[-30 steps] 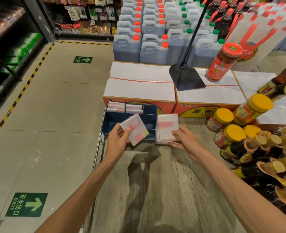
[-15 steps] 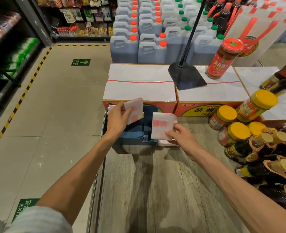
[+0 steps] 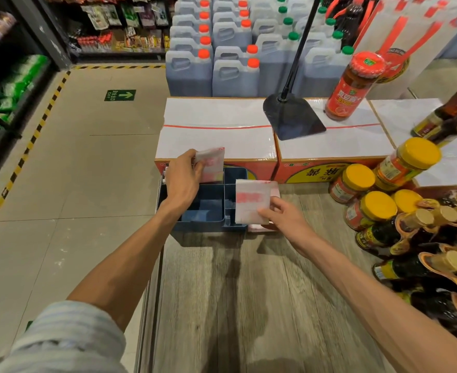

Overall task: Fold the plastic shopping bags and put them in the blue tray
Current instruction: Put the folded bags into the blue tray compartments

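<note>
The left hand [image 3: 181, 181] pinches a folded bag [image 3: 211, 164] between thumb and fingers and holds it upright over the far left corner of the blue tray [image 3: 203, 219]. A second ago this hand held the same bag low at the tray's near edge; half a second ago it was partway across; now the bag stands at the back row, above where other folded bags were visible earlier, though the hand hides them now. In my judgement it is about to be slotted in on edge beside them.

The right hand [image 3: 284, 218] pinches a second folded bag [image 3: 251, 201] by its near right corner. A second ago that bag lay flat with the hand resting on it; now it is lifted and tilted, overlapping the tray's right edge. Under it a small pink-and-white stack of more bags [image 3: 263, 226] lies on the wooden counter [image 3: 249, 305], touching the tray's right side.

So two bags are in transit at once, which suggests folding is done for these and only the placing is left. The tray's near compartments look bare.

Behind the tray are white-topped cartons [image 3: 216, 130]; yellow-lidded jars [image 3: 378, 208] crowd the counter well to the right.
</note>
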